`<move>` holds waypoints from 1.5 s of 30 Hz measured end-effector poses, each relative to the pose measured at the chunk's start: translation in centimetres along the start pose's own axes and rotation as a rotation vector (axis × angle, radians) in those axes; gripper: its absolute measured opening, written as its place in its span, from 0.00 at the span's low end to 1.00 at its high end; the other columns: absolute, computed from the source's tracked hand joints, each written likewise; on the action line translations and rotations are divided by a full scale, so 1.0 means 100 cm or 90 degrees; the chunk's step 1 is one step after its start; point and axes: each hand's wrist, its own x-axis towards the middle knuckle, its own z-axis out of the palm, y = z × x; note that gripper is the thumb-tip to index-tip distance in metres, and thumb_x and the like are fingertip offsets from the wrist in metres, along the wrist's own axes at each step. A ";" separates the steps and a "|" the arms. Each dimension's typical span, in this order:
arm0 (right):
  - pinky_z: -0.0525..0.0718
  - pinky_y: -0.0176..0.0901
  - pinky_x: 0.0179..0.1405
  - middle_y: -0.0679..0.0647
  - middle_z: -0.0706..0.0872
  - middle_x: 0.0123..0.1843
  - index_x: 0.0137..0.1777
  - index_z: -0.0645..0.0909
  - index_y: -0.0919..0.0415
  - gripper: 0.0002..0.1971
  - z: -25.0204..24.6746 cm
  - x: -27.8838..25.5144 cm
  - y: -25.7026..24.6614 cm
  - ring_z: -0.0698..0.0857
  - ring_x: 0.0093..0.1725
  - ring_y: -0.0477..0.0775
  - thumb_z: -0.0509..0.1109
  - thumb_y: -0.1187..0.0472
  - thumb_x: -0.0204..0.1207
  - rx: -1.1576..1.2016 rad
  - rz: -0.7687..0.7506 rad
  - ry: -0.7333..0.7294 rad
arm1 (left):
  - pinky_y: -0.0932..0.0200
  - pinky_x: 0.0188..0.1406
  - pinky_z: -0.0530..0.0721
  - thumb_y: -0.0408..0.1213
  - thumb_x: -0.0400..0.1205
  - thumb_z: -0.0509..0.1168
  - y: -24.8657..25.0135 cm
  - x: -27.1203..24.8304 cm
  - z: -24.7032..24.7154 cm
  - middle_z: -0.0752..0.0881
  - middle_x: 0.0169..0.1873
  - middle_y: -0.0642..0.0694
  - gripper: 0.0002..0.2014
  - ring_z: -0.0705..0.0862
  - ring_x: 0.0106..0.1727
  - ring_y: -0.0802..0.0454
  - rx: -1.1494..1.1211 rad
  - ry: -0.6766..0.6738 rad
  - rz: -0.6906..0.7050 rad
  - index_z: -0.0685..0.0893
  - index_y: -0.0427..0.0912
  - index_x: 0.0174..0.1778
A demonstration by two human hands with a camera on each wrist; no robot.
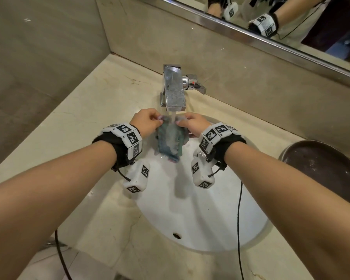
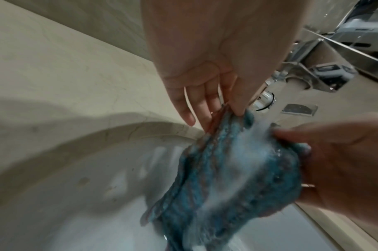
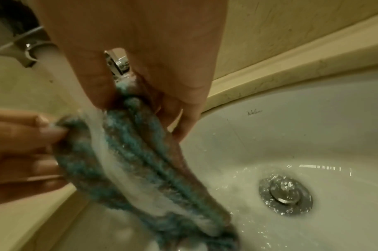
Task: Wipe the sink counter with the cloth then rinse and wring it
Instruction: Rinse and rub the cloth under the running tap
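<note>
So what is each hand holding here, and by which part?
Both hold the cloth by its top edge: left hand pinches the left corner, right hand the right corner.

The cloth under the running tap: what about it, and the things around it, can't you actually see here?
- Cloth: head view, water blurs its weave; lower end cut off in both wrist views.
- Sink maker's mark: right wrist view, too small to read.
- Dark round basin: head view, cut by the right edge.
</note>
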 end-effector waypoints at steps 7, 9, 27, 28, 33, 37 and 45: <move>0.83 0.51 0.50 0.56 0.82 0.37 0.35 0.79 0.57 0.11 -0.003 0.001 -0.006 0.82 0.43 0.58 0.68 0.73 0.73 0.108 0.007 -0.049 | 0.57 0.42 0.78 0.36 0.75 0.71 -0.004 -0.002 0.007 0.79 0.33 0.48 0.14 0.78 0.40 0.48 -0.004 -0.069 -0.027 0.72 0.49 0.30; 0.83 0.50 0.49 0.55 0.81 0.36 0.34 0.78 0.56 0.13 -0.005 -0.001 -0.005 0.81 0.43 0.57 0.66 0.75 0.72 0.083 -0.004 -0.065 | 0.54 0.49 0.78 0.39 0.74 0.72 -0.002 -0.004 0.008 0.80 0.40 0.45 0.10 0.79 0.45 0.47 0.032 -0.087 -0.033 0.75 0.46 0.40; 0.86 0.35 0.36 0.59 0.86 0.43 0.54 0.84 0.63 0.13 -0.023 -0.003 0.001 0.83 0.40 0.57 0.72 0.71 0.69 -0.284 -0.001 -0.115 | 0.57 0.49 0.75 0.34 0.77 0.69 0.027 0.004 0.013 0.80 0.46 0.40 0.09 0.79 0.48 0.46 0.105 -0.056 0.014 0.78 0.38 0.50; 0.87 0.42 0.43 0.61 0.86 0.46 0.54 0.85 0.63 0.12 -0.023 -0.003 0.003 0.84 0.43 0.58 0.72 0.70 0.70 -0.290 0.011 -0.126 | 0.55 0.50 0.77 0.34 0.77 0.68 0.027 0.004 0.012 0.81 0.45 0.39 0.08 0.80 0.48 0.45 0.083 -0.064 0.008 0.76 0.39 0.47; 0.75 0.44 0.58 0.59 0.86 0.60 0.61 0.83 0.64 0.14 -0.017 -0.004 0.013 0.82 0.57 0.57 0.68 0.61 0.77 -0.205 0.022 -0.061 | 0.42 0.59 0.83 0.37 0.80 0.65 0.019 0.002 0.015 0.82 0.47 0.36 0.06 0.84 0.52 0.40 -0.034 -0.097 -0.052 0.75 0.39 0.43; 0.76 0.44 0.56 0.54 0.85 0.46 0.49 0.84 0.58 0.05 -0.015 -0.002 0.016 0.83 0.48 0.54 0.67 0.61 0.78 -0.083 0.018 -0.035 | 0.39 0.58 0.84 0.38 0.82 0.63 0.007 0.001 0.014 0.83 0.50 0.32 0.06 0.84 0.51 0.37 -0.024 -0.105 -0.104 0.73 0.40 0.45; 0.80 0.56 0.68 0.59 0.87 0.50 0.45 0.84 0.53 0.08 -0.004 -0.001 0.005 0.85 0.56 0.63 0.72 0.66 0.70 -0.069 -0.005 -0.114 | 0.55 0.65 0.75 0.32 0.71 0.74 0.007 -0.003 0.015 0.80 0.64 0.39 0.31 0.79 0.64 0.44 0.094 -0.153 -0.011 0.71 0.40 0.70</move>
